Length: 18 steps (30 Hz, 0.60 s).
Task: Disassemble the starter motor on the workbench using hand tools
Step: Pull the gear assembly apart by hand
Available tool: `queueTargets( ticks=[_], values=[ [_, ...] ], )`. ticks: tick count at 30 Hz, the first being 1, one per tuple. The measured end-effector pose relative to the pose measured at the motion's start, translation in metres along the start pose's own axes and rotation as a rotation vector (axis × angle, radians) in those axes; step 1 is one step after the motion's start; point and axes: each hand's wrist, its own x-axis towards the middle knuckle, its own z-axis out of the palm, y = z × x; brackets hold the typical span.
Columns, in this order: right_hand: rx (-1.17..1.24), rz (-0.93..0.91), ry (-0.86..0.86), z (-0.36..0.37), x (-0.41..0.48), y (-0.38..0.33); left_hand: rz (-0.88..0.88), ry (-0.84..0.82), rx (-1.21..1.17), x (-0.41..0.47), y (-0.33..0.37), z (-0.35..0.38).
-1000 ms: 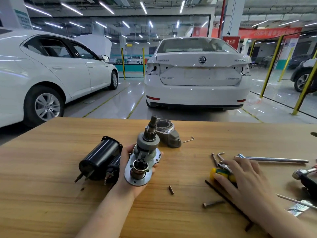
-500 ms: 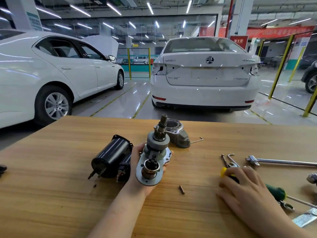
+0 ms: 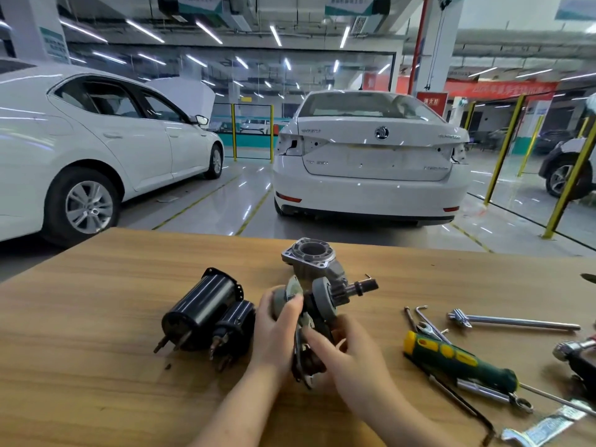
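In the head view, both hands meet mid-workbench (image 3: 96,317). The left hand (image 3: 277,330) curls its fingers round the plate end of the pinion shaft assembly (image 3: 322,304) and the right hand (image 3: 351,359) grips its lower part, the shaft tip pointing toward two o'clock. From the assembly, the black motor body (image 3: 203,309) lies at nine o'clock, the aluminium nose housing (image 3: 311,258) at twelve and the green-handled screwdriver (image 3: 458,359) at four.

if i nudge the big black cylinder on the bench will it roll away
Probably not far. The big cylinder lies on its side, but a small cylinder sits against it and would likely block it. Its flanged far end should also make it veer. Looks like metal, so likely heavy.
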Motion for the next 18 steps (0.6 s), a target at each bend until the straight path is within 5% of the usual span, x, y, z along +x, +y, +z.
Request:
queueTargets(
  ticks=[9, 18],
  values=[
    [0.117, 0.01, -0.068, -0.006, 0.009, 0.007, 0.06, 0.075, 0.059, 0.002, -0.002, 0.001],
    [-0.166, -0.055, -0.252, -0.009, 0.002, 0.016, 0.026, 0.1, 0.063, -0.002, 0.001, 0.002]
  ],
)
